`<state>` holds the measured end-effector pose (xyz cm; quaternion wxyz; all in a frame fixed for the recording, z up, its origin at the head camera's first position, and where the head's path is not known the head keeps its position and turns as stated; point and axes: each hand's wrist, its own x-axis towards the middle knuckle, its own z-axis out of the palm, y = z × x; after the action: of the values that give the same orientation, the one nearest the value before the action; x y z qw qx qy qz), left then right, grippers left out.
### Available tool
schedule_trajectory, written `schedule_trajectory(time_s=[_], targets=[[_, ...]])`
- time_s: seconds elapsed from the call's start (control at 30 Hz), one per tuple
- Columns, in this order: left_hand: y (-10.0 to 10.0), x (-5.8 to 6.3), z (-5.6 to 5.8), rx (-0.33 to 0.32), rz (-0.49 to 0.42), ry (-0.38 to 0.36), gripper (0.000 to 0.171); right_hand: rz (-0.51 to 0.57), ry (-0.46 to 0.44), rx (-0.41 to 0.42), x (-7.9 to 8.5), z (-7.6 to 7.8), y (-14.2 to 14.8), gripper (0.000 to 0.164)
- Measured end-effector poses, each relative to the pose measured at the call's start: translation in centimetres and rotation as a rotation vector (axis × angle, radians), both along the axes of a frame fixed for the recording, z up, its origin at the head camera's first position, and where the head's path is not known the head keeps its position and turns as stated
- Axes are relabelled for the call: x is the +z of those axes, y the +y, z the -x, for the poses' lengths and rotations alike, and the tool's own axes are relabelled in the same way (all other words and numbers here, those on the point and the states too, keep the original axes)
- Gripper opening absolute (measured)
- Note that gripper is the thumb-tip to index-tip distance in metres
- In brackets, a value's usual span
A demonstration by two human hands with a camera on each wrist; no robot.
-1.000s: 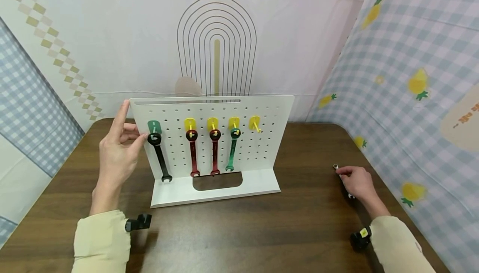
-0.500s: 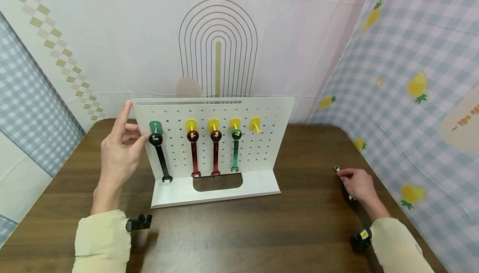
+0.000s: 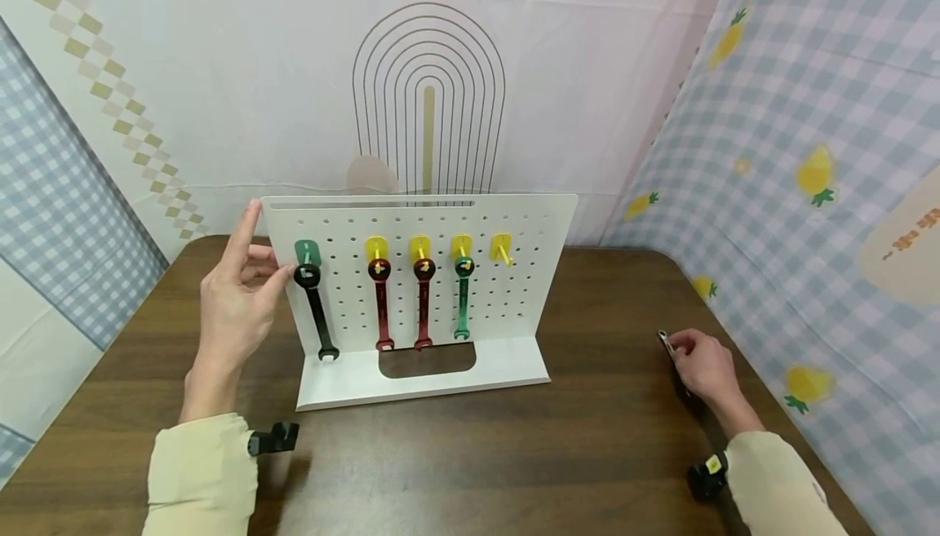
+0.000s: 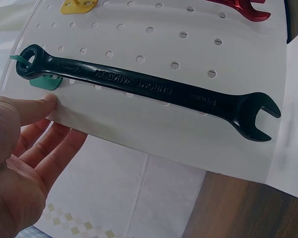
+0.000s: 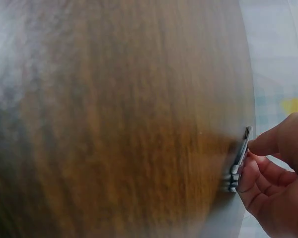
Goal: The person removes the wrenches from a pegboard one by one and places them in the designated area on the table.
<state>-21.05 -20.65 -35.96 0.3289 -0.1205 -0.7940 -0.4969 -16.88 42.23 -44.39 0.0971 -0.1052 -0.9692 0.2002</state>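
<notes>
A white pegboard (image 3: pixel 507 361) stands upright on the table. My left hand (image 3: pixel 238 303) grips its left edge, thumb on the front face and other fingers behind. Close to that thumb, a black combination wrench (image 4: pixel 134 82) hangs by its ring end from a green hook (image 4: pixel 45 82). Far to the right, my right hand (image 3: pixel 707 365) pinches a small silver wrench (image 3: pixel 665 342) between thumb and fingers. In the right wrist view this silver wrench (image 5: pixel 242 156) appears nearly edge-on, tilted just over the table; the hand hides part of it in the head view.
Two red wrenches (image 3: pixel 382 307) and a green wrench (image 3: pixel 463 299) hang from yellow hooks along the pegboard. A further yellow hook (image 3: pixel 502 249) at the right bears no tool. Patterned cloth (image 3: pixel 778 218) rises behind the brown table (image 3: pixel 441 471) and along its sides.
The silver wrench has turned in my right fingers, so its ring end shows more edge-on and its lower end is now hidden. My left hand keeps its grip on the pegboard.
</notes>
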Motion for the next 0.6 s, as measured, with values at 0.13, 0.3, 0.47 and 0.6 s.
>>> schedule_trajectory(time_s=[0.13, 0.3, 0.47, 0.6], targets=[[0.0, 0.0, 0.0, 0.001, 0.008, -0.003, 0.095, 0.003, 0.011, 0.000, -0.1, -0.1, 0.1, 0.019], [0.3, 0.0, 0.1, -0.007, 0.011, 0.003, 0.094, 0.017, 0.039, -0.006, 0.1, -0.6, 0.3, 0.017], [0.1, 0.1, 0.1, 0.002, 0.002, 0.009, 0.092, 0.044, 0.076, 0.011, 1.5, -0.4, -0.6, 0.025], [0.1, 0.0, 0.0, 0.012, 0.008, 0.014, 0.092, 0.078, 0.108, 0.030, 2.8, -0.2, -2.0, 0.026]])
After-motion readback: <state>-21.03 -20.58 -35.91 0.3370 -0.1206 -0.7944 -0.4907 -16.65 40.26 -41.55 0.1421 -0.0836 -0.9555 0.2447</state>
